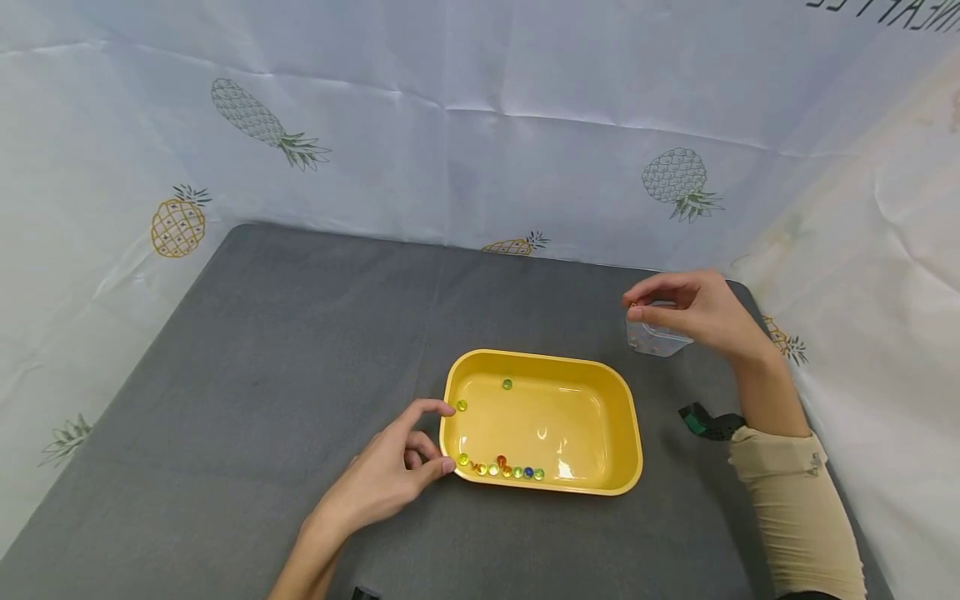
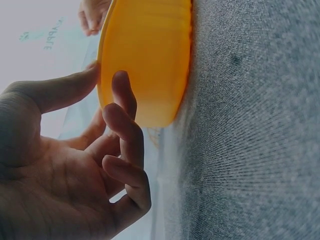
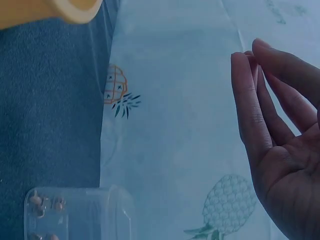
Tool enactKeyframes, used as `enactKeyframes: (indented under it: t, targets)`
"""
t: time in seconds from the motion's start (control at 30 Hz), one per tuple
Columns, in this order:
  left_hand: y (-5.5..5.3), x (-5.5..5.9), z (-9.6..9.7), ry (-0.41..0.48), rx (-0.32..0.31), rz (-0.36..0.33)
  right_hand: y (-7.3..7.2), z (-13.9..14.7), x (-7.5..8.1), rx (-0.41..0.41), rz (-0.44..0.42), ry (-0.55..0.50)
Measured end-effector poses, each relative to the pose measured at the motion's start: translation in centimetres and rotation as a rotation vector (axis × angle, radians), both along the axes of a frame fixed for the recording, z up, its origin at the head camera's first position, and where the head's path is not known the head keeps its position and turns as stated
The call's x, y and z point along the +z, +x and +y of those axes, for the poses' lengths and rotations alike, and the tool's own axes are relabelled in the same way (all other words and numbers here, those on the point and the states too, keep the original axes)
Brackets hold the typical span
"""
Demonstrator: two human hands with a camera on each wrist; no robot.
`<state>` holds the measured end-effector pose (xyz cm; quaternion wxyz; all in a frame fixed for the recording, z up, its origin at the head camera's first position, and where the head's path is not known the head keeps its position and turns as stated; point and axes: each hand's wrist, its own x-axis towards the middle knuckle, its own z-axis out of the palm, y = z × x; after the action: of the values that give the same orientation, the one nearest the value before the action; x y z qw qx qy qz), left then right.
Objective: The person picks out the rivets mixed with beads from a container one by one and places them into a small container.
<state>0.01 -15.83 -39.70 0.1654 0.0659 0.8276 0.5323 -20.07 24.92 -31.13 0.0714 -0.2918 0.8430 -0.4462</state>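
A yellow plastic tray (image 1: 540,487) stands on the grey cloth with several coloured glass marbles (image 1: 517,472) along its near edge and two more towards its left and far sides. My left hand (image 1: 390,475) holds the tray's left side, thumb and index fingertip on the rim, other fingers bent outside the wall (image 2: 155,65). To the right, my right hand (image 1: 693,312) is raised over a small clear plastic box (image 1: 656,342). Its thumb and fingertips pinch a small orange-red marble, mostly hidden by the fingers. In the right wrist view, small round things show inside the clear box (image 3: 80,215).
A black and green object (image 1: 708,422) lies near the right forearm. Another small black thing (image 1: 365,593) shows at the bottom edge. White curtains (image 1: 450,167) printed with pineapples hang behind and beside the grey table (image 1: 315,350).
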Motion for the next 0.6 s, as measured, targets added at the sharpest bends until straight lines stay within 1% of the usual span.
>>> enactKeyframes:
  t: [0.2,0.47,0.6]
  targets:
    - [0.0,0.0,0.0,0.002,-0.001,-0.001,-0.6,1.1,-0.6,-0.042,-0.024,-0.010]
    - [0.0,0.1,0.0,-0.007,0.001,-0.004,-1.4,2.5,-1.2,-0.150,-0.030,0.004]
    - [0.0,0.1,0.0,-0.010,0.001,-0.001,-1.8,3.4,-1.6,-0.170,-0.034,-0.006]
